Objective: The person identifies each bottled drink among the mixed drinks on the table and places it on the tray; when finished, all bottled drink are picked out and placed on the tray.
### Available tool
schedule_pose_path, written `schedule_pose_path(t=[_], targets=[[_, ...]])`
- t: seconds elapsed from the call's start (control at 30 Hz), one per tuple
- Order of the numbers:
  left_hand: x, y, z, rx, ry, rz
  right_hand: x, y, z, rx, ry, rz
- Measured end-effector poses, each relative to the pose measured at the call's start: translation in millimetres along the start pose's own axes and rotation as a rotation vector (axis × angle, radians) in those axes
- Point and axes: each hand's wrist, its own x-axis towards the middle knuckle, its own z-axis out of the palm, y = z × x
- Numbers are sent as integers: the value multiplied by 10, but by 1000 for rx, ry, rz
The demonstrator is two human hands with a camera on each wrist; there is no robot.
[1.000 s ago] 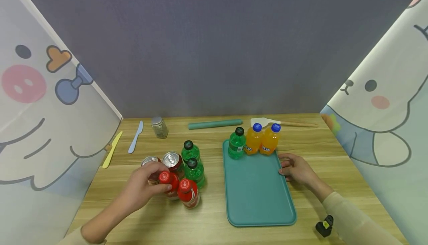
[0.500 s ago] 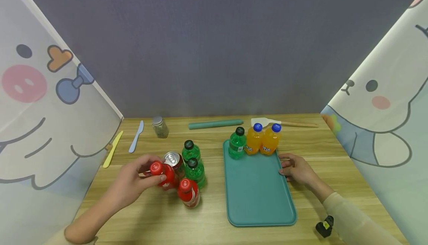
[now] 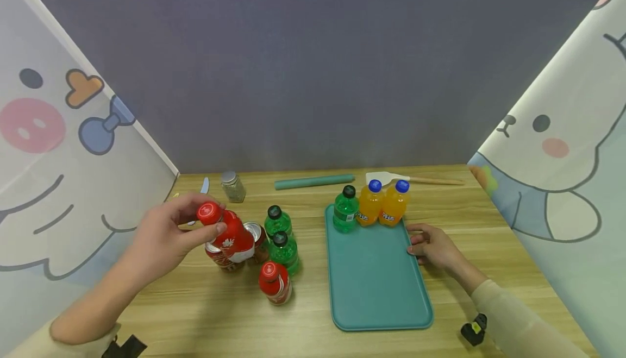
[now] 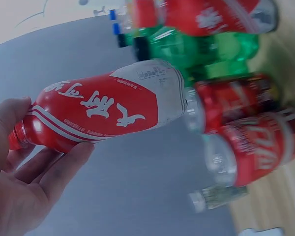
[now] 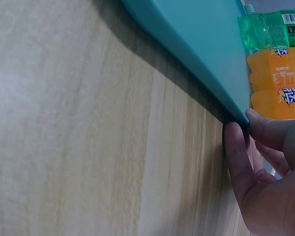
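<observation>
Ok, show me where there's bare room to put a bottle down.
Tray: bare in front of the green bottle and two orange bottles at its far edge. Table: bare strip between the red bottle and tray. Crowded: the cans and bottles under the left hand.

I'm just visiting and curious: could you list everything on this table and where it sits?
Red bottle: 1, red, lifted and tilted in the left hand.
Red bottle on table: 1, red, front of the left cluster.
Cans: 2, red with silver tops, left cluster, partly hidden.
Green bottles: 2, green with black caps, left cluster.
Tray: 1, teal, right of centre.
Green bottle on tray: 1, far end of tray.
Orange bottles: 2, orange with blue caps, far end of tray.
Jar: 1, clear with silver lid, far left.
Roll: 1, teal, at the back.
Spatula: 1, white with wooden handle, back right.
Knife: 1, blue, far left, mostly hidden.
Left hand: grips the red bottle.
Right hand: fingers on the tray's right edge.
</observation>
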Motion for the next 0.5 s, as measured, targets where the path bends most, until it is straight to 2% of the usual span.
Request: schedule_pose_path(t=[0.27,0.37,0.5], targets=[[220,259,-157,40,30,18,17,-6,8,10,-1,3],[317,379,-150,50,20,24,17,-14,5,11,-1,3],[487,557,-67,-6,-30,18,11,-12,2,13,0,3]])
